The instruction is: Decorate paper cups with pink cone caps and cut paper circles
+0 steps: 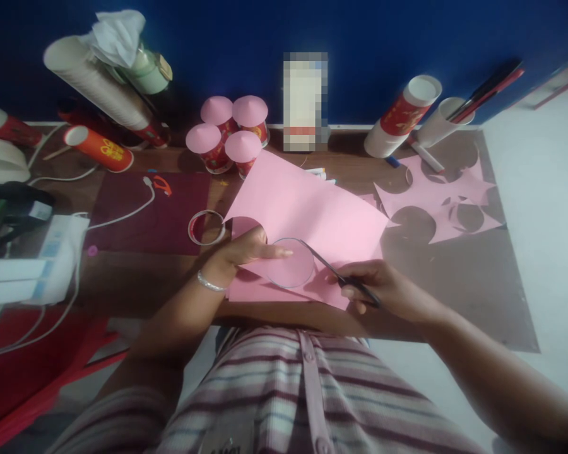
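Observation:
My left hand (253,247) grips a pink paper sheet (307,195), its thumb lying over a circle (296,268) outlined on the paper. In my right hand (373,284) is a pair of dark scissors (329,268), its fingers wrapped round the handles. The blades reach up and left to the circle's upper right edge. A rounded piece is cut out of the sheet's left side, near my left thumb. More pink paper (246,291) lies beneath the held sheet.
Several red cups with pink cone tops (243,146) stand behind the paper. A tape roll (207,227) lies left, beside a maroon mat (142,217). Cut pink scraps (435,189) and a pen cup (447,120) are at the right; cables (76,277) run along the left.

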A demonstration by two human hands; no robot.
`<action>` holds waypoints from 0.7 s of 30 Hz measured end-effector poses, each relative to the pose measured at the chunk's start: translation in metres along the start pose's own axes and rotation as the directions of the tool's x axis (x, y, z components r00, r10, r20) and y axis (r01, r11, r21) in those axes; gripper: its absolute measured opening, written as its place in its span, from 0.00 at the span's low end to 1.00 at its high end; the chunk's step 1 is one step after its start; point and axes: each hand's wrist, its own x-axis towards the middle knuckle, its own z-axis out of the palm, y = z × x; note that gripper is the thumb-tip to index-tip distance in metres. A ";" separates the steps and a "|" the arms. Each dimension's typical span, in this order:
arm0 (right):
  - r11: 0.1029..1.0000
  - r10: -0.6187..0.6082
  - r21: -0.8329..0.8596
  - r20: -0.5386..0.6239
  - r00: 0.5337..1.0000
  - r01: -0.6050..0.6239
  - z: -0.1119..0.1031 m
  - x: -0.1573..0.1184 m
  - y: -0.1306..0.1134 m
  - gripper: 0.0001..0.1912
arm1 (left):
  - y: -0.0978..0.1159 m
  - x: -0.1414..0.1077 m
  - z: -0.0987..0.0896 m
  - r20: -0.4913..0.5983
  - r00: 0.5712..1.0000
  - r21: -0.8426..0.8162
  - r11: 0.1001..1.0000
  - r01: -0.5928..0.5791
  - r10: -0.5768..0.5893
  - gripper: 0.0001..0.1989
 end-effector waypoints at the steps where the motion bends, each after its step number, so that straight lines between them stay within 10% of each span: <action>1: 1.000 -0.003 0.000 -0.001 1.000 0.003 0.000 0.000 0.001 0.20 | -0.001 0.000 0.000 0.003 1.000 -0.007 1.000 -0.012 0.012 0.26; 21: 0.996 0.018 0.091 -0.011 1.000 -0.017 0.003 0.000 -0.001 0.19 | 0.003 -0.001 0.001 -0.023 1.000 0.037 0.999 -0.003 0.004 0.24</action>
